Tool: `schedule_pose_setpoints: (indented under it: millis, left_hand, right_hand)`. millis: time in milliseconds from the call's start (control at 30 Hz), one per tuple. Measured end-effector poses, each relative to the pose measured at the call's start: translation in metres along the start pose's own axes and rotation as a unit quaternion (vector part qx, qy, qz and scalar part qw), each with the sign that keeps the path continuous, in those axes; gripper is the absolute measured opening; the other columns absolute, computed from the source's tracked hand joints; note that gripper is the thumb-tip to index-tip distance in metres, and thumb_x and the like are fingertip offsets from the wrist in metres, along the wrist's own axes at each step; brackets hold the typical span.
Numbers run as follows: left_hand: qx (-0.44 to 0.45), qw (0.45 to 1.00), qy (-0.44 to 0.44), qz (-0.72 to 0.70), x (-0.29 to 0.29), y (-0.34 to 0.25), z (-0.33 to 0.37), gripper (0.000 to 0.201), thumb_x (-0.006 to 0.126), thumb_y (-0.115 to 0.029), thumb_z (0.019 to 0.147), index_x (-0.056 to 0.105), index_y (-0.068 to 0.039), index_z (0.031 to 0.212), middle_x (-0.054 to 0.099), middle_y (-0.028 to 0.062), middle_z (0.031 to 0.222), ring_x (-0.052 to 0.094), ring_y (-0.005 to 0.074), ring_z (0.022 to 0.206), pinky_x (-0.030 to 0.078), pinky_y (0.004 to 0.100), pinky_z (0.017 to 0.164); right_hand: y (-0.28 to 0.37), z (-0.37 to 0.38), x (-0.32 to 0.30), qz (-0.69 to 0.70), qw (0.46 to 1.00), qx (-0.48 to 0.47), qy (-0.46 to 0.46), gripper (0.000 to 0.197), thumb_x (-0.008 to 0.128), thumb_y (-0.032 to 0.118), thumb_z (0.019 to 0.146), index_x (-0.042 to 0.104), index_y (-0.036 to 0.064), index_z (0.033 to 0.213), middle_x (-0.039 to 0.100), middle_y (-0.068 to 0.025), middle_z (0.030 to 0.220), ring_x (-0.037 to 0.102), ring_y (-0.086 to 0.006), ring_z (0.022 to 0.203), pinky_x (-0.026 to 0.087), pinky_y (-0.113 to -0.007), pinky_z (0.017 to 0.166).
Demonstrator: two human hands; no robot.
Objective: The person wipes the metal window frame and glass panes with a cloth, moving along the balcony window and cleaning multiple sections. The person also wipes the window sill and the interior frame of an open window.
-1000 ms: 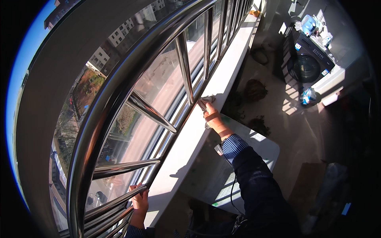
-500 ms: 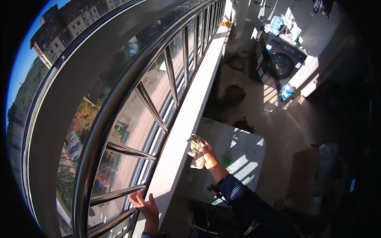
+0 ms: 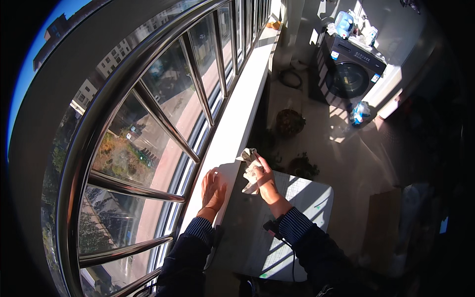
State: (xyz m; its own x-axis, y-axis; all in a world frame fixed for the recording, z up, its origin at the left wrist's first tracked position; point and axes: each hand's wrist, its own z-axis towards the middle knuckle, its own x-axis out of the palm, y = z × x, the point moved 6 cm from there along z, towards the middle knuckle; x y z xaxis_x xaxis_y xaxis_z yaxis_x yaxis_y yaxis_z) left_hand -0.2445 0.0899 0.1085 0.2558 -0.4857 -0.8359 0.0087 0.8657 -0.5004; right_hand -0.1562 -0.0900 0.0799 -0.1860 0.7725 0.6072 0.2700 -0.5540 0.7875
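head view: the right hand (image 3: 267,183) is closed on a crumpled pale cloth (image 3: 251,175), which is held between thumb and fingers with loose folds projecting from the grip. the cloth is located at the room-side edge of the white sill (image 3: 242,114); contact between the two cannot be confirmed. the left hand (image 3: 213,193) is empty, palm down, fingers spread and slightly bent over the sill; it appears to rest on the surface.

change of state: half a second ago, the left hand was at a bar of the metal railing (image 3: 133,186); it is now off the bars and near the right hand. the cloth, one second ago at the foot of the railing, is now at the opposite edge of the sill. judged effect: the left hand is released from the railing, and both hands are available at one stretch of sill.

surroundings: the railing runs along the window side. the white table (image 3: 316,198) is below the sill, to the right. beyond it are a potted plant (image 3: 290,123) and a dark front-loading washing machine (image 3: 349,79).
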Motion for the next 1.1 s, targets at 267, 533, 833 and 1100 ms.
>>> schedule_pose_setpoints:
  millis: [267, 533, 833, 1100]
  left_hand:
    - [0.000, 0.992, 0.011, 0.123, 0.027, 0.016, 0.018, 0.051, 0.066, -0.017, 0.082, 0.053, -0.004, 0.129, 0.047, 0.0178, 0.136, 0.038, 0.0385, 0.135, 0.027, 0.0536, 0.118]
    - [-0.017, 0.997, 0.021, 0.074, 0.030, 0.019, 0.021, 0.052, 0.064, -0.014, 0.081, 0.051, -0.005, 0.131, 0.047, 0.0179, 0.136, 0.039, 0.0407, 0.132, 0.030, 0.0563, 0.113]
    - [-0.021, 0.997, 0.021, 0.075, 0.029, 0.019, 0.020, 0.049, 0.066, -0.016, 0.083, 0.053, -0.008, 0.129, 0.048, 0.0152, 0.139, 0.041, 0.0391, 0.134, 0.036, 0.0543, 0.111]
    - [-0.023, 0.995, 0.035, 0.090, 0.030, 0.020, 0.019, 0.053, 0.066, -0.015, 0.081, 0.050, -0.009, 0.131, 0.048, 0.0149, 0.139, 0.041, 0.0394, 0.134, 0.035, 0.0553, 0.112]
  right_hand:
    - [0.044, 0.162, -0.012, -0.184, 0.969, -0.151, -0.059, 0.048, 0.042, -0.004, 0.096, 0.051, 0.0027, 0.143, 0.065, -0.0066, 0.121, 0.062, -0.0153, 0.105, 0.050, -0.026, 0.092]
    - [0.115, 0.294, 0.098, -0.593, 0.673, -0.438, 0.063, 0.049, 0.058, -0.006, 0.082, 0.065, 0.0131, 0.126, 0.063, -0.0070, 0.131, 0.053, -0.0311, 0.127, 0.045, -0.040, 0.108]
    - [0.084, 0.305, 0.073, -0.544, 0.734, -0.407, 0.003, 0.050, 0.057, -0.010, 0.080, 0.065, 0.0116, 0.124, 0.063, -0.0070, 0.128, 0.054, -0.0305, 0.123, 0.046, -0.038, 0.105]
    - [0.066, 0.259, 0.013, -0.153, 0.969, -0.192, -0.045, 0.047, 0.041, -0.012, 0.088, 0.060, 0.0034, 0.129, 0.066, -0.0110, 0.125, 0.059, -0.0218, 0.123, 0.046, -0.032, 0.106]
